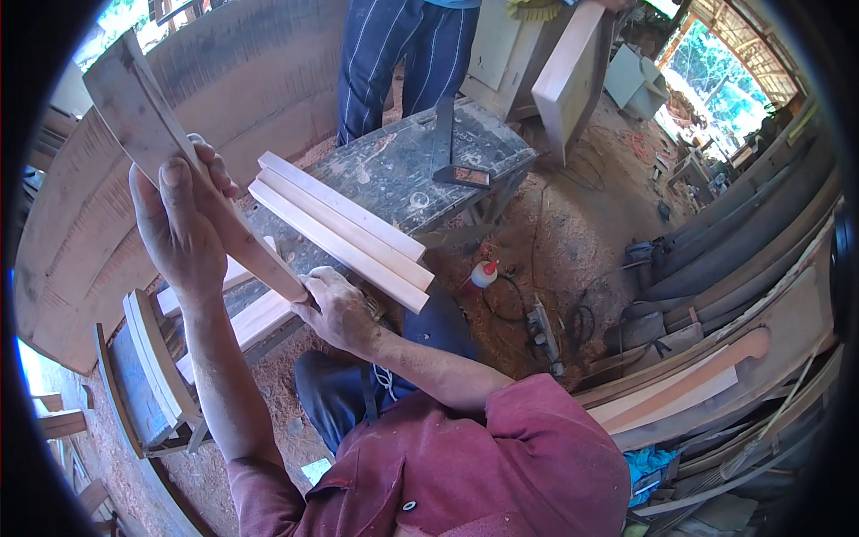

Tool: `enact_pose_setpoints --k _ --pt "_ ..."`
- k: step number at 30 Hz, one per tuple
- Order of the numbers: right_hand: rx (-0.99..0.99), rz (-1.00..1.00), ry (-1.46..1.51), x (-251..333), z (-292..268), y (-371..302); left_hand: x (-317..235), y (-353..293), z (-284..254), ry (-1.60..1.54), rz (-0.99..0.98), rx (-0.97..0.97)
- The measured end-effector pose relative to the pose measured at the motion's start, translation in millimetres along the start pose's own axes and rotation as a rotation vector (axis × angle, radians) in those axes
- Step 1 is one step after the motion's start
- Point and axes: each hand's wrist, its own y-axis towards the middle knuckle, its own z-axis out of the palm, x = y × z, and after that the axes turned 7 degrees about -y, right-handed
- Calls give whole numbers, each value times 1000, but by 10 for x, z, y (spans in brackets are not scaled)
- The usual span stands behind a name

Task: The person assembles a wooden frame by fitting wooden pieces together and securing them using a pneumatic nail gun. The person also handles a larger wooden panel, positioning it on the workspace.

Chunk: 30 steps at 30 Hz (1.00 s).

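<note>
A long, slightly curved wooden board [234,231] is held up at a slant over the workbench, its wide end at the far left. My left hand [185,219] is closed round its middle, thumb on the near face. At the board's lower end my right hand [342,309] is closed on it, fingers partly hidden from view. Just beyond the right hand, two pale wooden strips [335,228] lie side by side across the workbench [376,170]. More pale pieces of wood [259,318] lie under and beside the held board, partly covered by it and my left arm.
A try square [447,148] rests on the bench's far end. Behind the bench stands a person in striped trousers [403,54]. A white bottle with a red cap [484,273] and cables are on the dusty floor. Curved planks [716,295] are stacked at right; a small frame [148,367] stands left.
</note>
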Motion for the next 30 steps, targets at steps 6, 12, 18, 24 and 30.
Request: enact_pose_setpoints --k 6,12,18,24,30 --pt "11 -9 11 -94 -49 -152 2 7 83 -68 -51 -51" --pt "80 -88 4 233 -445 -284 -109 -21 124 -74 -39 -230" --pt "27 -127 -24 228 -1077 238 -86 -13 -13 -95 11 -147" --pt "-119 25 -1 -160 -1567 323 46 -11 34 -173 -34 -189" --pt "-222 249 -134 -843 -1948 -146 -97 -74 -157 37 -78 -276"
